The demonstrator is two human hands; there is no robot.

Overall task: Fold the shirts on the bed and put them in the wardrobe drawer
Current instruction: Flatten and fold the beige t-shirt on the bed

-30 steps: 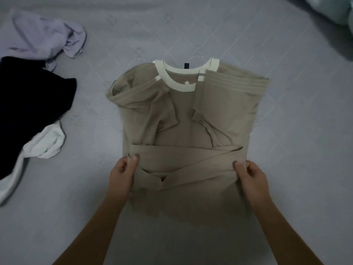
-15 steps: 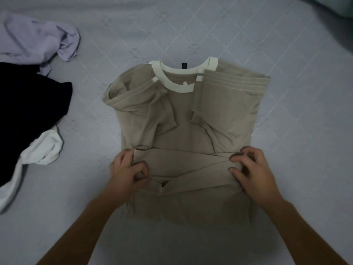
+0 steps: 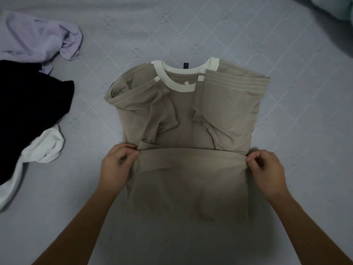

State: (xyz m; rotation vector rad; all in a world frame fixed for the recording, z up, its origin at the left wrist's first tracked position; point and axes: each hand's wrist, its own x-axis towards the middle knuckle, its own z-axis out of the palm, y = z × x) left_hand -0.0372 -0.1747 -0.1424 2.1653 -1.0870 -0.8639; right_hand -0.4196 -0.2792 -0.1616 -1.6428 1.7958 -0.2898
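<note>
Over at ten o'clock a lilac shirt [image 3: 38, 38] lies crumpled on the bed [image 3: 248, 35], and just below it, at nine, a black shirt [image 3: 28, 104] sprawls off the left edge, its upper edge meeting the lilac one. Tucked under the black one's lower edge, at eight o'clock, a white shirt [image 3: 44, 148] pokes out in a bunched lump and trails down toward the frame edge. Now the action in the middle: the left hand [image 3: 117, 165] sits at the tan shirt's left side, fingers curled, thumb and forefinger pinching the folded edge. The tan shirt [image 3: 191, 119] lies flat at the centre of the grey quilted cover, white collar [image 3: 181, 81] pointing to twelve o'clock, both sleeves folded inward across the chest. Its lower part is lifted and doubled up, the fold line running straight across between the two hands, the cloth below it hanging toward six o'clock. On the other side, the right hand [image 3: 267, 171] mirrors the left, fingers curled, pinching the same fold at the shirt's right edge. Both hands are clamped on the cloth, well apart, one at each end of the fold. Up at one o'clock, a pale bundle [image 3: 332, 6] peeks in at the corner, too cropped to identify.
</note>
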